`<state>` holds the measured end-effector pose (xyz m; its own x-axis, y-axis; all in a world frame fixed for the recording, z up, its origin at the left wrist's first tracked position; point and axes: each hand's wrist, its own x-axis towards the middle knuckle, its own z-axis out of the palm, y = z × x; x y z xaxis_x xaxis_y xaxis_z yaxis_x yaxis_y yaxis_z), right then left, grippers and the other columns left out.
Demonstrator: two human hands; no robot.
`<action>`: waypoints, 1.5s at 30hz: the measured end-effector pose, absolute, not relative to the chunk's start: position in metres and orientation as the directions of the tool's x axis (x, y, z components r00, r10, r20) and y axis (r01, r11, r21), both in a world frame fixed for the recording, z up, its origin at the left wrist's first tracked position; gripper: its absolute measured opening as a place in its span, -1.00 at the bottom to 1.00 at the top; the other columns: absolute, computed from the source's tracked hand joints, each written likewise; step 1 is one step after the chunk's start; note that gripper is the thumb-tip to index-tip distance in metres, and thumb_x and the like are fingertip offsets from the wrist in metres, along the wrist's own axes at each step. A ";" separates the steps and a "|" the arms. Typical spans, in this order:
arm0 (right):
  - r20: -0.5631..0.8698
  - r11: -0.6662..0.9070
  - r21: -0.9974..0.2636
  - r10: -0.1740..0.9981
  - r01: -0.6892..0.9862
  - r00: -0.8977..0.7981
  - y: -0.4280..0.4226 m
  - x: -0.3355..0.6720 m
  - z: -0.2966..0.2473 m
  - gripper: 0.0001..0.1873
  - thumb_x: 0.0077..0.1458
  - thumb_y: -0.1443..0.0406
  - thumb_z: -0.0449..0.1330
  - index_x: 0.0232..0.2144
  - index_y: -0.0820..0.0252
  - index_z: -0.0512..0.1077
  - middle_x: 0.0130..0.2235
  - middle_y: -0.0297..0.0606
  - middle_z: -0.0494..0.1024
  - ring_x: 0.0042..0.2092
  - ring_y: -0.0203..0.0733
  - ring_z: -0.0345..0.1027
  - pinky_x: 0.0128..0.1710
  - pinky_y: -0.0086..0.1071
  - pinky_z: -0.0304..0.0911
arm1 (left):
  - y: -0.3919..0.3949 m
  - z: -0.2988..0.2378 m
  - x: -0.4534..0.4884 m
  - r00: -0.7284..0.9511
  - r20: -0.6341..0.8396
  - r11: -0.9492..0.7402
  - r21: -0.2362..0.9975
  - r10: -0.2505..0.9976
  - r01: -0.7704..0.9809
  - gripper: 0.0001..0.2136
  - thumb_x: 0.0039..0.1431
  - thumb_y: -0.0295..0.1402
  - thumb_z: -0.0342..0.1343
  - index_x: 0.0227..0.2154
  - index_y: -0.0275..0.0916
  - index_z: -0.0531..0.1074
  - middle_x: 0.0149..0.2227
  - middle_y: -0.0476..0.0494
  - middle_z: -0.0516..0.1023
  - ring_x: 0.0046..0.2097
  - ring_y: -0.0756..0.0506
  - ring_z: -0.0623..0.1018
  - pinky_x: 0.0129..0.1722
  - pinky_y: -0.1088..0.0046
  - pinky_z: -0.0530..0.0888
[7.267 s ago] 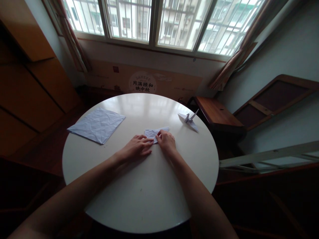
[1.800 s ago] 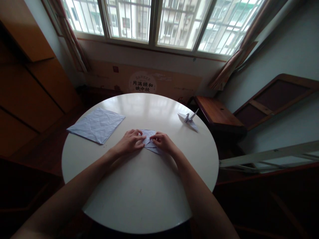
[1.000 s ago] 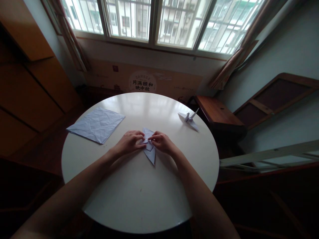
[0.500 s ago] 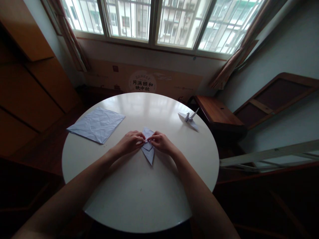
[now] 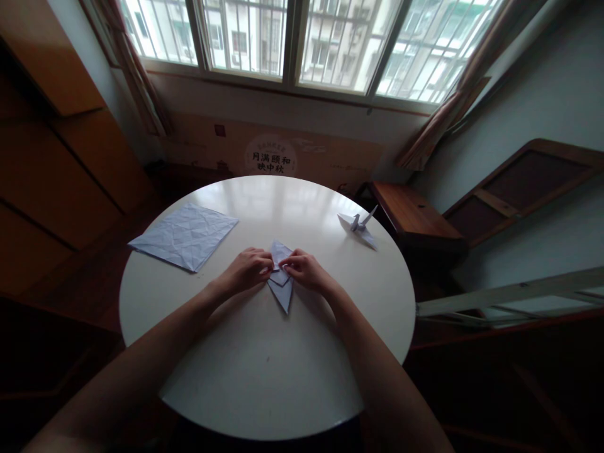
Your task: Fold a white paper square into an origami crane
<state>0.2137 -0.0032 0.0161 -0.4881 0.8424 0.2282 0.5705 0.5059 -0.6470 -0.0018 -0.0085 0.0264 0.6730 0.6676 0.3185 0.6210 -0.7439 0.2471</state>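
A folded piece of white paper (image 5: 282,294) lies at the middle of the round table, a narrow diamond with one point toward me and a smaller folded flap over its centre. My left hand (image 5: 252,269) grips its left side with bent fingers. From the right, my right hand (image 5: 303,268) pinches the paper near the middle, thumb and forefinger together. The fingers of both hands hide part of the folds.
On the white round table (image 5: 264,371), several stacked creased paper sheets (image 5: 186,236) lie at the left. A folded paper crane (image 5: 359,224) stands near the right edge. Beyond that edge is a brown wooden stool or bench (image 5: 410,211).
My left fingers have shifted slightly and curl closer over the paper's left side. My right hand stays almost in place. The sheets and crane have not moved on the table.
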 end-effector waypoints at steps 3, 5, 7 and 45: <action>0.216 0.495 -0.652 0.847 0.575 -0.485 -0.003 0.214 0.017 -0.78 0.09 0.40 0.21 -0.23 0.12 0.60 -0.30 -0.29 0.45 -0.38 -0.38 0.33 -0.26 -0.46 0.22 | -0.009 0.028 -0.001 0.663 0.318 -0.735 0.265 0.678 0.624 -0.88 0.15 -0.46 0.11 -0.39 -0.17 0.54 -0.29 -0.07 0.59 -0.23 -0.08 0.55 -0.16 0.40 0.37; 0.204 0.487 -0.659 0.849 0.574 -0.486 -0.003 0.214 0.018 -0.78 0.09 0.40 0.21 -0.23 0.12 0.60 -0.29 -0.29 0.45 -0.37 -0.38 0.33 -0.25 -0.46 0.22 | -0.010 0.029 -0.001 0.652 0.315 -0.724 0.279 0.690 0.631 -0.89 0.13 -0.47 0.11 -0.40 -0.18 0.53 -0.29 -0.08 0.59 -0.24 -0.08 0.55 -0.19 0.42 0.39; 0.194 0.481 -0.664 0.850 0.572 -0.489 -0.003 0.214 0.018 -0.77 0.09 0.41 0.21 -0.22 0.12 0.60 -0.28 -0.29 0.45 -0.37 -0.38 0.34 -0.25 -0.46 0.23 | -0.011 0.030 -0.001 0.643 0.315 -0.716 0.288 0.698 0.636 -0.89 0.11 -0.48 0.11 -0.41 -0.19 0.52 -0.30 -0.08 0.58 -0.25 -0.08 0.54 -0.20 0.43 0.40; 0.136 0.525 -0.514 0.830 0.678 -0.540 -0.009 0.210 0.029 -0.87 0.10 0.25 0.26 -0.29 0.00 0.62 -0.19 -0.27 0.48 -0.26 -0.28 0.35 -0.14 -0.33 0.14 | 0.004 0.001 0.001 0.486 0.232 -0.535 0.261 0.843 0.803 -0.58 0.27 -0.44 -0.11 0.18 -0.14 0.28 0.24 -0.17 0.30 0.28 -0.25 0.22 0.23 -0.07 0.09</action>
<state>0.2095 -0.0095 0.0286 -0.5403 0.8305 0.1356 0.6782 0.5252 -0.5141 0.0006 0.0036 0.0011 0.4858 0.8428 0.2319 0.8034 -0.5350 0.2613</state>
